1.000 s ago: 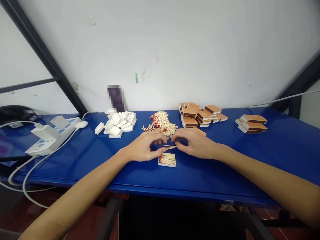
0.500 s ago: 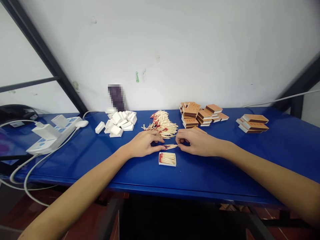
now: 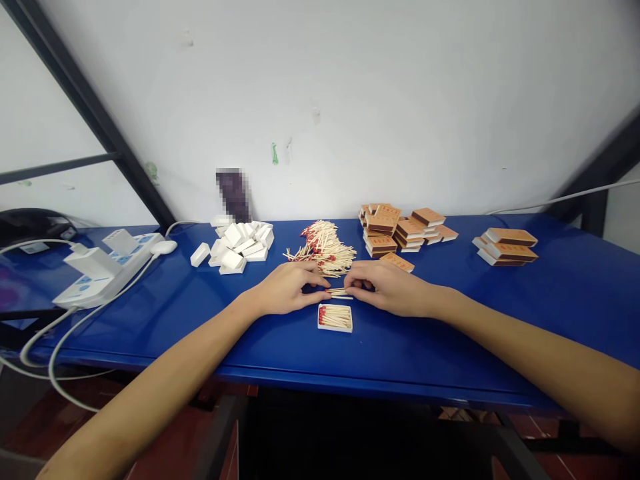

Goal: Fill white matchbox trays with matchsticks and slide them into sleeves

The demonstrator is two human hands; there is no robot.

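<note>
Between my two hands lies a small bunch of matches (image 3: 339, 293), heads to the left. My left hand (image 3: 294, 287) has its thumb and fingertips closed around the head end. At the stick end, my right hand (image 3: 375, 285) pinches the matches between thumb and curled fingers. Just below them, an open white matchbox tray (image 3: 335, 329) holds a layer of red-headed matches (image 3: 336, 316). Behind my hands rises a large loose pile of matches (image 3: 326, 248), its front partly hidden by my fingers.
White trays (image 3: 240, 243) are heaped at the left. Brown matchbox sleeves (image 3: 384, 220) stand stacked at the back right, with a smaller stack (image 3: 507, 247) farther right. A power strip (image 3: 110, 270) with cables lies on the blue table (image 3: 430, 360) at far left.
My right hand has shifted slightly left, its fingertips moving onto the stick end of the bunch. My left hand stays in place.
</note>
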